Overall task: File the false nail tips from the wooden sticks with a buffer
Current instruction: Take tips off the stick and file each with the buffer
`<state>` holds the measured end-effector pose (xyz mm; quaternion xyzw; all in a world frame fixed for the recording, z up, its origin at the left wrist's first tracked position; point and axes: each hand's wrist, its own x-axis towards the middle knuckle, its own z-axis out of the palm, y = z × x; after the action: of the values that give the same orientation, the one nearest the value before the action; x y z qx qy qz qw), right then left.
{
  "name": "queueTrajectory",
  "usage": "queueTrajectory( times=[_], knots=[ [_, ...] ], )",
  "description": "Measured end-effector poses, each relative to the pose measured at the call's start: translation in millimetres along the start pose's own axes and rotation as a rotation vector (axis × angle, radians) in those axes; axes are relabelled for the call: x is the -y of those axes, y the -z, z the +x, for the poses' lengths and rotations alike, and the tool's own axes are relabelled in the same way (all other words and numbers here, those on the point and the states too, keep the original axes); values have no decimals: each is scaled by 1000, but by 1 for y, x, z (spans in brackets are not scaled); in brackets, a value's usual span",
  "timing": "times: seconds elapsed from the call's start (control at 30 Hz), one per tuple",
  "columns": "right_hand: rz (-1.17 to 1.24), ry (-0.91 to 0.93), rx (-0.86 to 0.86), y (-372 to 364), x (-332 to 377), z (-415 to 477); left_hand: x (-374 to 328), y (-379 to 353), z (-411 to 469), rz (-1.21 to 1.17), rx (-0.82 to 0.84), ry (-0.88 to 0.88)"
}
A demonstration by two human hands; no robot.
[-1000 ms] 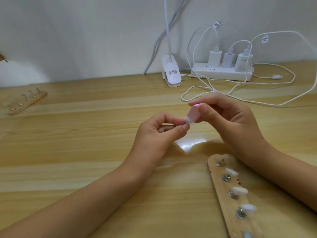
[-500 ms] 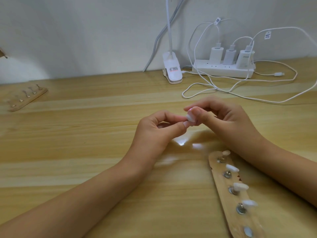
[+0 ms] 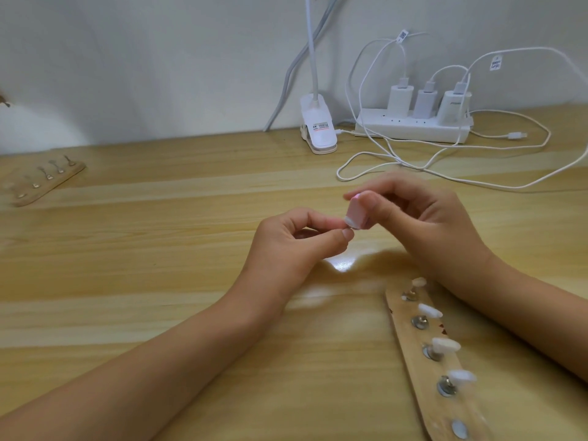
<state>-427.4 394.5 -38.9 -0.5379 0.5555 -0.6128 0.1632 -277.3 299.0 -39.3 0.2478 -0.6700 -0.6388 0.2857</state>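
Wooden stick (image 3: 428,374) is lying on the table (image 3: 159,265) by the right arm, and white nail tips (image 3: 445,345) are sticking up from it. A second stick (image 3: 44,183) is lying far off to the left. The left hand (image 3: 286,246) is pinching one small tip (image 3: 350,223) between its thumb and first finger. The right hand (image 3: 423,224) is pinching the pink buffer (image 3: 358,214) with curled fingers. The buffer's low end is touching the small tip.
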Motion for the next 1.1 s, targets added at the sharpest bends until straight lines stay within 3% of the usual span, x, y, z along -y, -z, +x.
queueTrajectory(
  times=[1.1],
  knots=[
    [-50,7,54,3,0,1,-4,-2,-2,58,33,13]
  ],
)
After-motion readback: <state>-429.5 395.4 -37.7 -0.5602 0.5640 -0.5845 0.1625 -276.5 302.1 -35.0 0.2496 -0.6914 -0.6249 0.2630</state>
